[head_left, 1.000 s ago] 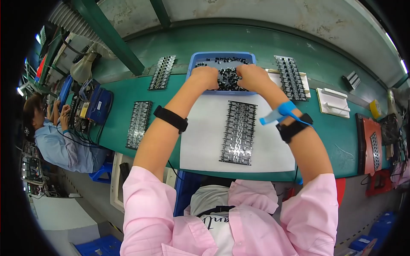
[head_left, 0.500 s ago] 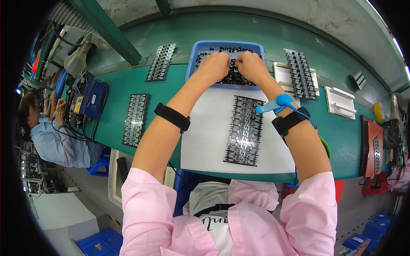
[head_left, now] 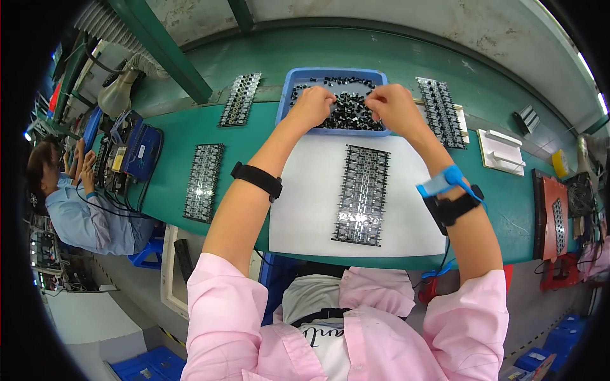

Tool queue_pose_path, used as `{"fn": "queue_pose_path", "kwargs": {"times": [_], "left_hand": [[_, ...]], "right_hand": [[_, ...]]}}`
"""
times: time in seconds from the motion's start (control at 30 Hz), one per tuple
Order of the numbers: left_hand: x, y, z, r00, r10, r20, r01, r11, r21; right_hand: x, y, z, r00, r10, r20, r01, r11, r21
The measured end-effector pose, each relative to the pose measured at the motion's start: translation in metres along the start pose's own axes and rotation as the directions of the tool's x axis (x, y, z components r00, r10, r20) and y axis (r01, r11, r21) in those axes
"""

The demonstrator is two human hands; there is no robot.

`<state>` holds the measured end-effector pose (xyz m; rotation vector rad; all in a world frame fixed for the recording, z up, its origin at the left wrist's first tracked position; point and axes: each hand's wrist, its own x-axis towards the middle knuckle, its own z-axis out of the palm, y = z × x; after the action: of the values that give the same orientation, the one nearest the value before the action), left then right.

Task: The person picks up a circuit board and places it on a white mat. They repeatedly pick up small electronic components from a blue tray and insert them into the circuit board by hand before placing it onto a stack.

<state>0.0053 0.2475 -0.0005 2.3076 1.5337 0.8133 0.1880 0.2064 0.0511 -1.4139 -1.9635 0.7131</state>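
Observation:
A blue tray (head_left: 289, 86) full of small black parts (head_left: 348, 114) stands at the far side of the green bench. My left hand (head_left: 312, 105) is curled in the heap at the tray's left half, and my right hand (head_left: 389, 105) is curled over the heap at its right half. What either pinches is hidden by the fingers. In front of the tray a black panel of circuit boards (head_left: 362, 194) lies on a white sheet (head_left: 305, 203). A black band sits on my left wrist; a blue strap and black band sit on my right wrist.
More black board panels lie on the bench at the left (head_left: 204, 181), far left (head_left: 240, 99) and far right (head_left: 439, 112). A white holder (head_left: 501, 151) and a red fixture (head_left: 554, 213) stand at the right. Another person (head_left: 70, 197) works at the left end.
Both hands have stayed in the tray, shifting slightly over the heap of parts. The view has tilted a little, so the bench sits lower in the picture.

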Motion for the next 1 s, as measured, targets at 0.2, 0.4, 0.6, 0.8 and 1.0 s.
{"fn": "queue_pose_path", "kwargs": {"times": [0.2,0.4,0.6,0.8,1.0], "left_hand": [[-0.014,0.025,-0.021,0.99,0.143,-0.005,-0.143,0.982,-0.12],[-0.044,0.056,-0.034,0.933,0.21,0.292,-0.129,0.953,-0.276],[-0.069,0.055,-0.03,0.841,0.079,0.535,0.258,0.812,-0.524],[-0.075,0.051,-0.023,0.847,-0.012,0.531,0.337,0.785,-0.52],[-0.066,0.067,-0.022,0.9,-0.016,0.435,0.258,0.824,-0.504]], "right_hand": [[-0.057,0.012,-0.011,0.979,0.068,0.191,-0.107,0.973,0.204],[-0.076,0.03,-0.008,0.927,0.275,0.256,-0.318,0.938,0.141],[-0.071,0.033,0.002,0.912,0.33,0.244,-0.372,0.916,0.148],[-0.07,0.033,0.003,0.932,0.29,0.216,-0.332,0.924,0.191],[-0.061,0.034,0.003,0.946,0.214,0.242,-0.291,0.892,0.347]]}}
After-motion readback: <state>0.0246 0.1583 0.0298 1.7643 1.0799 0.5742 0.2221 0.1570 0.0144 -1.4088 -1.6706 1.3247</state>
